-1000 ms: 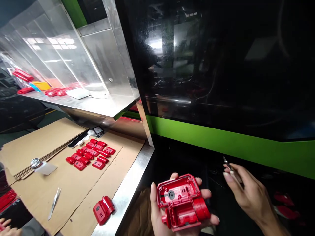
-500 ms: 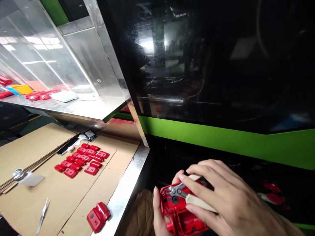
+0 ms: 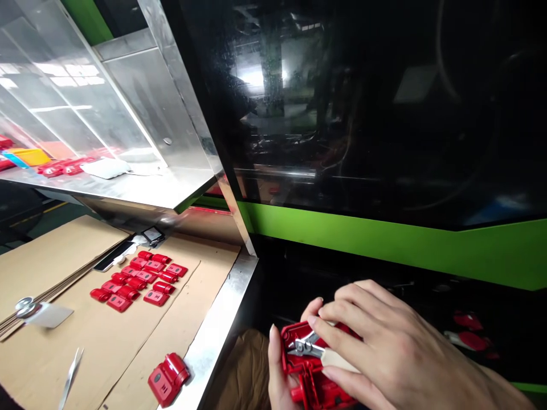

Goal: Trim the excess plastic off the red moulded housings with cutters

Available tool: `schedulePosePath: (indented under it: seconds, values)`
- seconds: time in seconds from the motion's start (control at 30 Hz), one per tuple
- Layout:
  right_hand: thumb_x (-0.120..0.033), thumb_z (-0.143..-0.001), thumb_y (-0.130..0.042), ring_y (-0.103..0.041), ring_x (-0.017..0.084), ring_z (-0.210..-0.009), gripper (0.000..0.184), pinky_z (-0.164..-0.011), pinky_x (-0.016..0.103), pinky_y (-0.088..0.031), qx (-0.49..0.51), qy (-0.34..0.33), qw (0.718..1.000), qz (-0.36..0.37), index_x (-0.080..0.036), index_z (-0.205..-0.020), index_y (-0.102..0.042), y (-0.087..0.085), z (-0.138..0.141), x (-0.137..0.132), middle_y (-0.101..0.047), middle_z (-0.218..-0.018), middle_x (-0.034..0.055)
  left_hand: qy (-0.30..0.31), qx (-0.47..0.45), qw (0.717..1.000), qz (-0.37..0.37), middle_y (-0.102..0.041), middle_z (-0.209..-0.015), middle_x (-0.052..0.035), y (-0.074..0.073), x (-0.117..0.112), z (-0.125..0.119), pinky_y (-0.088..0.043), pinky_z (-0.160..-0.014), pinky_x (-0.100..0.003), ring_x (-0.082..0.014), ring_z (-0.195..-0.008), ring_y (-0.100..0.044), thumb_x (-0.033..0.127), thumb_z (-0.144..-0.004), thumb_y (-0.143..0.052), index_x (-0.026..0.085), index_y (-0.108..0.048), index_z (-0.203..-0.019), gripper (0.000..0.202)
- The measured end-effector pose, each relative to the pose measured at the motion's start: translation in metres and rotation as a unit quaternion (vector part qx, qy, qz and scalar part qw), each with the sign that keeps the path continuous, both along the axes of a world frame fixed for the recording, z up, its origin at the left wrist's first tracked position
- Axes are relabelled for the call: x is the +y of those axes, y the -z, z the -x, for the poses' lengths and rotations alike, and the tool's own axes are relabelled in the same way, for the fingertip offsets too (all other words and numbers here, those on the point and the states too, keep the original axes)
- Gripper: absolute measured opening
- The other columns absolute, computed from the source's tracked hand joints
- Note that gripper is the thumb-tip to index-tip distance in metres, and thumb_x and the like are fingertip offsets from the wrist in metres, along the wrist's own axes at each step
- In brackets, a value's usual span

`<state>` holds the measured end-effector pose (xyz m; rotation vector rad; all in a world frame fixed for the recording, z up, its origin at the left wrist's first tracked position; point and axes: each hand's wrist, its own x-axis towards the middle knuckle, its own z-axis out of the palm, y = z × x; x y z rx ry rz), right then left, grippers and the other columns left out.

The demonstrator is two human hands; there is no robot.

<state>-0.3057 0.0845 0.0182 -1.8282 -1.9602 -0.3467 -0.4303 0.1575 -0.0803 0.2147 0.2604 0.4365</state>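
My left hand grips a red plastic housing from beneath and from the left, its thumb along the near side. The housing's hollow inside faces up. Over it, my right hand is closed around the pale handles of a pair of nippers. The metal jaws of the nippers reach down into the upper part of the housing; what the tips touch is too small to make out. A similar red part lies by itself near the table's metal edge.
Several red parts sit grouped on the cardboard-covered table. Tweezers lie at the front left, with a dark phone-like slab farther back. A metal shelf overhangs the table. A black and green machine stands ahead.
The nippers' handles have come closer together as my right hand squeezed. The jaws have turned flatter over the housing. The view has shifted slightly.
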Motion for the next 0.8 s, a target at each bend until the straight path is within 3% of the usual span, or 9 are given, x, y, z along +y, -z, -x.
schedulePosePath:
  seconds: [0.07,0.17,0.27,0.4,0.5,0.6,0.7,0.8]
  values:
    - [-0.031,-0.074,-0.086,-0.056,0.016,-0.085,0.039,-0.078,0.033,-0.047,0.009,0.005,1.000,0.003,-0.019,-0.107,-0.069,0.001,0.000,-0.001,-0.068,-0.097,-0.0038,-0.014,-0.001,1.000,0.012,-0.069,-0.122,-0.0139,-0.004,0.000,-0.002,-0.031,-0.118,-0.054,-0.0372,-0.134,-0.049,0.058,-0.092,-0.054,0.020,-0.078,-0.107,0.047]
    - [-0.030,-0.077,-0.084,-0.056,0.016,-0.087,0.037,-0.079,0.033,-0.047,0.027,0.006,1.000,0.012,-0.020,-0.108,-0.068,0.001,0.000,-0.003,-0.068,-0.101,-0.0042,-0.072,0.009,0.996,0.044,-0.075,-0.106,-0.0072,-0.010,-0.001,-0.006,-0.032,-0.118,-0.056,-0.0325,-0.130,-0.055,0.048,-0.096,-0.055,0.031,-0.081,-0.084,0.034]
    - [-0.030,-0.079,-0.082,-0.057,0.017,-0.089,0.034,-0.080,0.034,-0.047,0.044,-0.008,0.999,0.024,-0.021,-0.108,-0.068,0.002,-0.002,-0.004,-0.068,-0.102,-0.0042,-0.115,0.043,0.991,0.047,-0.077,-0.091,-0.0051,-0.009,-0.002,-0.006,-0.036,-0.116,-0.054,-0.0296,-0.123,-0.061,0.041,-0.098,-0.052,0.035,-0.080,-0.078,0.035]
    - [-0.029,-0.080,-0.081,-0.057,0.017,-0.090,0.029,-0.080,0.035,-0.046,0.054,-0.014,0.998,0.029,-0.021,-0.105,-0.067,0.005,-0.005,-0.004,-0.068,-0.103,-0.0039,-0.167,0.056,0.982,0.069,-0.077,-0.084,-0.0023,0.020,-0.001,0.009,-0.041,-0.114,-0.050,-0.0268,-0.112,-0.068,0.026,-0.097,-0.055,0.038,-0.078,-0.094,0.026]
    - [-0.029,-0.084,-0.077,-0.057,0.018,-0.090,0.022,-0.081,0.036,-0.046,0.065,-0.016,0.997,0.032,-0.021,-0.101,-0.067,0.008,-0.006,-0.003,-0.067,-0.102,-0.0036,-0.187,0.054,0.974,0.119,-0.078,-0.086,0.0007,0.053,0.002,0.024,-0.044,-0.111,-0.048,-0.0256,-0.104,-0.071,0.018,-0.094,-0.059,0.045,-0.071,-0.111,0.034]
    - [-0.029,-0.089,-0.070,-0.056,0.018,-0.090,0.015,-0.083,0.037,-0.046,0.074,-0.019,0.996,0.043,-0.021,-0.101,-0.066,0.008,-0.006,-0.004,-0.067,-0.101,-0.0030,-0.203,0.091,0.969,0.105,-0.078,-0.096,0.0037,0.074,0.003,0.033,-0.045,-0.111,-0.043,-0.0235,-0.100,-0.072,0.017,-0.092,-0.063,0.048,-0.066,-0.119,0.042]
    - [-0.029,-0.092,-0.065,-0.055,0.019,-0.091,0.012,-0.084,0.038,-0.046,0.076,-0.021,0.995,0.067,-0.020,-0.101,-0.065,0.009,-0.005,-0.007,-0.066,-0.100,-0.0015,-0.198,0.120,0.970,0.073,-0.078,-0.095,0.0055,0.071,0.002,0.031,-0.045,-0.111,-0.040,-0.0225,-0.101,-0.072,0.020,-0.090,-0.066,0.048,-0.068,-0.117,0.039]
    - [-0.026,-0.095,-0.059,-0.055,0.021,-0.093,0.011,-0.085,0.039,-0.047,0.069,-0.017,0.994,0.080,-0.019,-0.102,-0.065,0.010,-0.005,-0.007,-0.065,-0.100,0.0010,-0.136,0.122,0.981,0.058,-0.078,-0.089,0.0008,0.048,0.001,0.020,-0.046,-0.111,-0.041,-0.0250,-0.104,-0.071,0.030,-0.092,-0.066,0.037,-0.077,-0.104,0.018]
